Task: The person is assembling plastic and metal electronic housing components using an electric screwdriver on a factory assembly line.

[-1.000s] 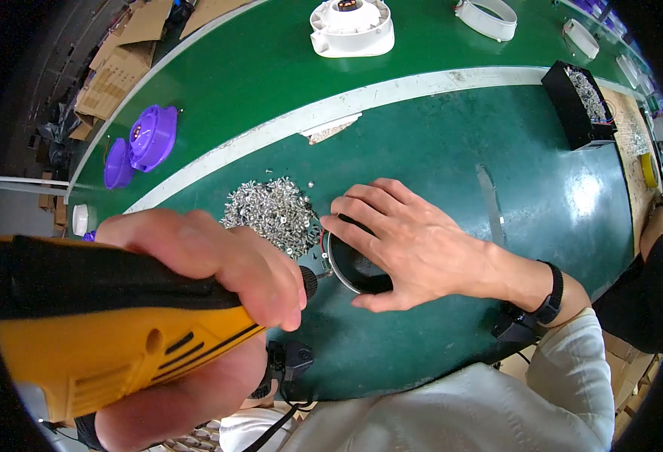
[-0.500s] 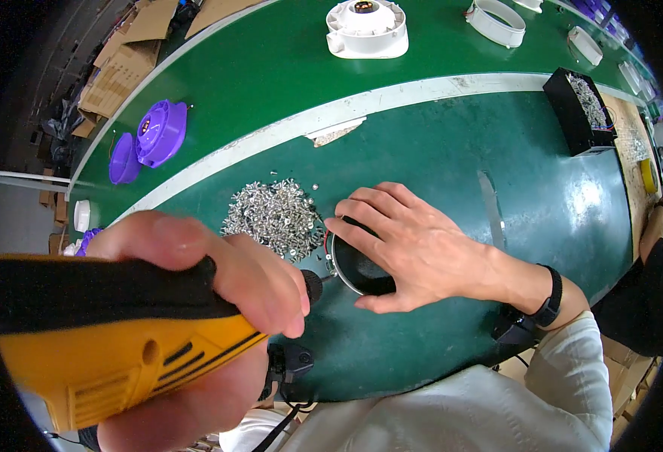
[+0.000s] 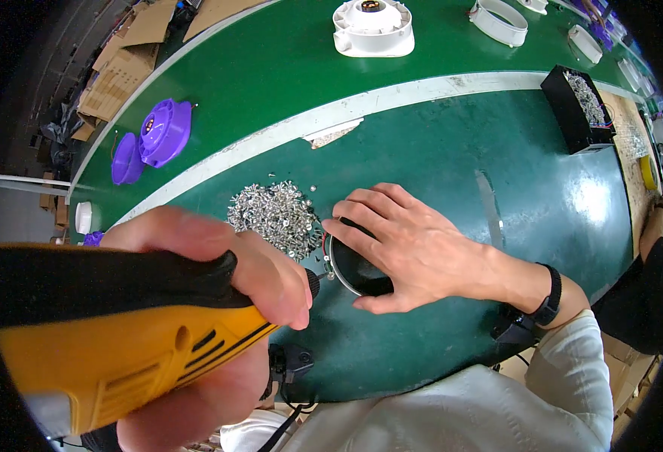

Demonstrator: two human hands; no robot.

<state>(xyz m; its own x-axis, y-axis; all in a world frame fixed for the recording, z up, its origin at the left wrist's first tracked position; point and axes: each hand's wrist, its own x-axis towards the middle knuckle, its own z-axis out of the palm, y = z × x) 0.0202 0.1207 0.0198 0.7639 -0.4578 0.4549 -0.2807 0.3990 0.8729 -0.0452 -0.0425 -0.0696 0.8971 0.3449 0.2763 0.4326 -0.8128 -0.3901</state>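
Note:
My left hand (image 3: 267, 275) is wrapped round a yellow and black power screwdriver (image 3: 143, 339), which looms large at the lower left. The tool's narrow bit points right, reaching the left edge of a round black part (image 3: 355, 270) with a thin pale rim. A red wire and small metal fittings show at that edge. Over this part lies my right hand (image 3: 414, 252), thumb and fingers gripping it from above and hiding much of it. A heap of small silver screws (image 3: 275, 218) rests on the green work surface just beyond the bit.
Across a pale raised strip (image 3: 414, 90), a green belt carries a white round housing (image 3: 374, 30), purple housings (image 3: 166, 132) and a white ring (image 3: 499, 22). A black box of screws (image 3: 578, 109) stands at the right. Another person's arm (image 3: 654, 218) shows at the far right.
The screwdriver and my left hand have shifted slightly right. The white and purple pieces on the belt have drifted a little right. My right hand has stayed on the round part.

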